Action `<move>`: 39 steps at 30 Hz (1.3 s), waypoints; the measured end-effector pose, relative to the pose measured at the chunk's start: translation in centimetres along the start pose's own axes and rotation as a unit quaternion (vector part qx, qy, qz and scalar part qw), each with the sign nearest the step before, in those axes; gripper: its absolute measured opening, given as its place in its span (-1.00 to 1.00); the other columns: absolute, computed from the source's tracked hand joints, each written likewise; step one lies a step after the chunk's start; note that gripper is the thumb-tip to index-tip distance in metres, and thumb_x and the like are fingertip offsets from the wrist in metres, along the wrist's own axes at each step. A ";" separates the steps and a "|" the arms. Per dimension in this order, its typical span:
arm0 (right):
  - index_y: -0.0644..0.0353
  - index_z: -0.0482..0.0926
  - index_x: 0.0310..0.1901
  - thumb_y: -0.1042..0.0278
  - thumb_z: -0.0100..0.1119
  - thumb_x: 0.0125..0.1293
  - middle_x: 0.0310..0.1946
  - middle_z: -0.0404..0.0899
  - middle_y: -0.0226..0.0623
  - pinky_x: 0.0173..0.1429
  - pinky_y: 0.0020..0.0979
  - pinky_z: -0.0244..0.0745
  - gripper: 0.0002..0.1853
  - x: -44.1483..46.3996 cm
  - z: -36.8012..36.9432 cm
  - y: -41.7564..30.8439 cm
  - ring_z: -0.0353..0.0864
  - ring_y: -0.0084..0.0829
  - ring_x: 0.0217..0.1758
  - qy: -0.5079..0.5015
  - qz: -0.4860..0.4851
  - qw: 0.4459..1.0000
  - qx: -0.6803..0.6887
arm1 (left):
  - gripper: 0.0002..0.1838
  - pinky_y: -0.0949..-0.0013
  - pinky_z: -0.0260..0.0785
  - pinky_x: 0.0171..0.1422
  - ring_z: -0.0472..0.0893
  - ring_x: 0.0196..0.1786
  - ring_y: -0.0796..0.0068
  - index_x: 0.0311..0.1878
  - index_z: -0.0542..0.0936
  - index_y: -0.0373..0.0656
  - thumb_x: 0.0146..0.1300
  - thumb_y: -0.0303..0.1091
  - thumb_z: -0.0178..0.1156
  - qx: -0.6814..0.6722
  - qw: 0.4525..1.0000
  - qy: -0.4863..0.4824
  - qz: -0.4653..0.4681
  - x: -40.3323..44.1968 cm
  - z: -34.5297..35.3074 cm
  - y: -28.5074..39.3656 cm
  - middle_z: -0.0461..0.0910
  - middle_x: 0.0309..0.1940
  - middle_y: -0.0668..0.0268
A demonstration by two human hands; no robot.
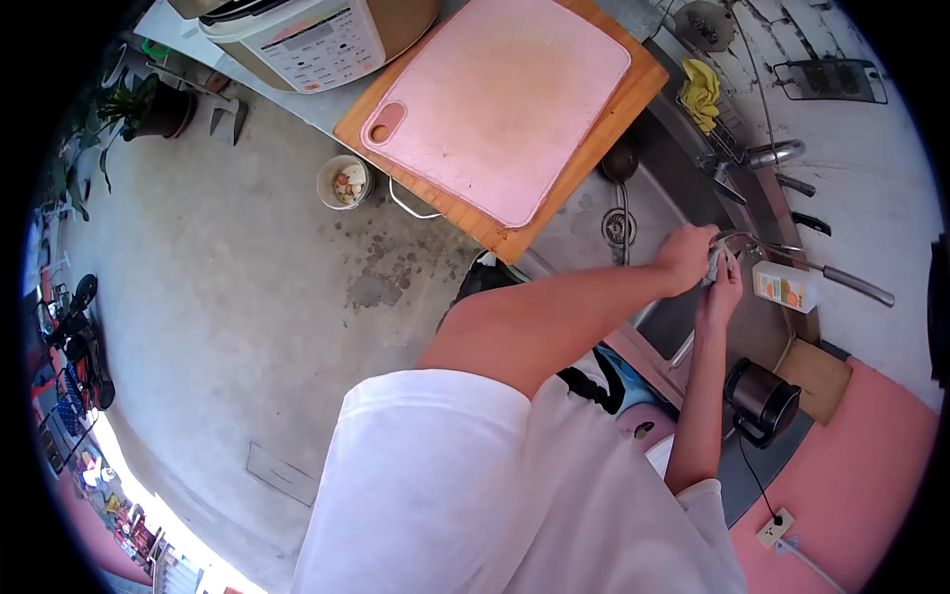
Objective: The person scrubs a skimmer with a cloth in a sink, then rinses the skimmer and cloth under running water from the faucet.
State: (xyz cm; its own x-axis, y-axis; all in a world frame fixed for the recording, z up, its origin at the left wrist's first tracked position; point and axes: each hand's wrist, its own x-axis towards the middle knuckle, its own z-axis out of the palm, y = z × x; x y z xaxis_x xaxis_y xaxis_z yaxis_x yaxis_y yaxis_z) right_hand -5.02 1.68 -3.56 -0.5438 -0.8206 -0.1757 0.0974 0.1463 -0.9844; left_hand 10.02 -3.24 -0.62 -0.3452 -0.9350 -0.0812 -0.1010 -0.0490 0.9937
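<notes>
Both my hands meet over the sink (648, 203). My left hand (685, 259) is closed at the near end of a long-handled metal kitchen utensil (859, 285), whose grey handle points to the right. The head of that utensil is mostly hidden by my fingers, so its kind is unclear. Just beside it, my right hand (725, 287) is closed on a small greyish-green cloth (712, 265), pressed close to the metal. A white carton with orange print (784, 287) stands behind the utensil's handle.
A pink cutting board (505, 99) on a wooden board (633, 84) spans the sink's left side. A ladle (620, 163) lies in the sink near the faucet (772, 153). Also around are a dark kettle (762, 401), a cooker (317, 45), a yellow cloth (700, 94) and a bucket (344, 182).
</notes>
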 end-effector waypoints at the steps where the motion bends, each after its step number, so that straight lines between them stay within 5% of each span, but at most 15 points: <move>1: 0.29 0.51 0.00 0.48 0.10 0.35 -0.13 0.61 -0.28 -0.04 -0.48 0.52 -0.78 0.1 -0.5 0.0 0.60 -0.50 -0.10 0.004 0.009 0.999 0.039 | -0.85 0.01 0.42 -0.07 0.58 -0.18 -0.12 -0.21 0.53 -0.27 0.15 -0.48 0.08 0.021 0.999 -0.031 0.015 0.2 0.1 0.1 0.60 -0.36 -0.06; 5: 0.30 0.54 -0.04 0.47 0.08 0.36 -0.13 0.61 -0.30 -0.03 -0.48 0.50 -0.81 0.4 -0.6 0.7 0.60 -0.49 -0.10 0.004 -0.002 0.999 0.050 | -0.82 0.00 0.42 -0.08 0.59 -0.20 -0.10 -0.21 0.52 -0.26 0.07 -0.50 0.10 0.022 0.998 -0.044 0.047 0.5 1.0 -0.4 0.60 -0.38 -0.04; 8: 0.29 0.57 -0.12 0.44 0.15 0.31 -0.15 0.58 -0.27 0.00 -0.40 0.46 -0.83 -0.9 -0.5 0.4 0.58 -0.39 -0.11 0.067 -0.054 0.985 -0.148 | -0.82 -0.01 0.42 -0.09 0.58 -0.20 -0.10 -0.22 0.52 -0.26 0.06 -0.51 0.10 0.038 0.999 -0.018 0.028 0.8 1.5 -1.9 0.60 -0.36 -0.07; 10: 0.26 0.58 -0.18 0.48 0.23 0.19 -0.14 0.49 -0.16 0.01 -0.32 0.43 -0.83 -2.4 1.7 -1.8 0.54 -0.24 -0.10 0.061 -0.270 0.844 -0.459 | -0.81 -0.02 0.41 -0.06 0.57 -0.18 -0.12 -0.22 0.53 -0.26 0.06 -0.52 0.10 0.051 0.999 0.006 -0.003 1.0 2.6 -2.8 0.59 -0.35 -0.10; 11: 0.23 0.57 -0.18 0.55 0.27 0.05 -0.14 0.41 -0.08 0.00 -0.27 0.43 -0.76 -2.1 1.2 -1.6 0.49 -0.12 -0.10 0.026 -0.300 0.817 -0.491 | -0.81 -0.03 0.41 -0.06 0.57 -0.17 -0.14 -0.21 0.53 -0.26 0.06 -0.51 0.10 0.051 0.998 0.021 -0.006 1.1 2.7 -3.0 0.58 -0.35 -0.11; 14: 0.31 0.55 -0.22 0.62 0.16 0.06 -0.17 0.45 -0.02 -0.01 -0.22 0.42 -0.80 -3.7 3.6 -3.7 0.49 -0.03 -0.10 -0.032 -0.242 0.847 -0.471 | -0.72 -0.05 0.36 -0.04 0.54 -0.12 -0.22 -0.09 0.50 -0.33 0.10 -0.48 0.09 -0.001 0.998 0.038 -0.057 -0.2 -0.5 0.4 0.58 -0.28 -0.18; 17: 0.41 0.52 -0.22 0.55 0.16 0.10 -0.19 0.48 0.05 0.04 -0.13 0.39 -0.81 -4.7 4.9 -4.6 0.46 0.06 -0.06 -0.087 -0.261 0.779 -0.563 | -0.69 -0.02 0.41 -0.07 0.57 -0.17 -0.19 -0.05 0.49 -0.29 0.08 -0.54 0.04 -0.042 0.995 0.086 -0.026 -0.7 -0.2 -1.4 0.59 -0.32 -0.16; 21: 0.37 0.53 -0.20 0.57 0.17 0.06 -0.18 0.48 0.03 0.03 -0.15 0.42 -0.78 -4.6 4.0 -4.2 0.49 0.04 -0.08 -0.208 -0.255 0.742 -0.585 | -0.69 0.03 0.42 -0.07 0.60 -0.21 -0.13 -0.02 0.49 -0.30 0.13 -0.57 0.02 -0.144 0.981 0.097 -0.092 -1.5 -0.3 -2.8 0.59 -0.25 -0.12; 24: 0.32 0.54 -0.21 0.61 0.15 0.04 -0.19 0.49 0.00 0.00 -0.14 0.44 -0.78 -4.3 3.8 -4.5 0.50 0.03 -0.11 -0.242 -0.250 0.731 -0.587 | -0.70 0.05 0.40 -0.08 0.60 -0.22 -0.10 -0.01 0.49 -0.30 0.16 -0.57 0.04 -0.099 0.988 0.095 -0.074 -2.0 -0.5 -3.8 0.59 -0.25 -0.09; 34: 0.33 0.53 -0.23 0.59 0.15 0.02 -0.29 0.56 0.07 -0.10 -0.08 0.45 -0.78 -2.7 4.4 -3.4 0.55 0.10 -0.21 -0.207 -0.233 0.763 -0.565 | -0.70 -0.02 0.33 -0.09 0.54 -0.15 -0.21 0.03 0.48 -0.26 0.20 -0.55 0.04 -0.017 0.992 0.107 -0.069 -1.7 -1.1 -3.7 0.58 -0.31 -0.14; 39: 0.36 0.52 -0.30 0.62 0.09 0.01 -0.31 0.53 0.15 -0.12 0.01 0.44 -0.83 -2.5 6.2 -4.4 0.53 0.16 -0.22 -0.177 -0.230 0.757 -0.585 | -0.71 -0.02 0.34 -0.06 0.53 -0.14 -0.24 0.03 0.48 -0.24 0.23 -0.51 0.02 -0.095 0.987 0.123 -0.037 -1.5 -1.0 -4.1 0.58 -0.30 -0.15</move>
State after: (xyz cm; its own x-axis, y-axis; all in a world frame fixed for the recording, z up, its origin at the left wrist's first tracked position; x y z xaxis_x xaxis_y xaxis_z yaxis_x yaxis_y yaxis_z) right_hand 1.15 -0.32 1.18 -0.0171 -0.9998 -0.0072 -0.9524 0.0185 -0.3044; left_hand 11.91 -1.97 -4.54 -0.1043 -0.9822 -0.1561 0.0671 -0.1635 0.9843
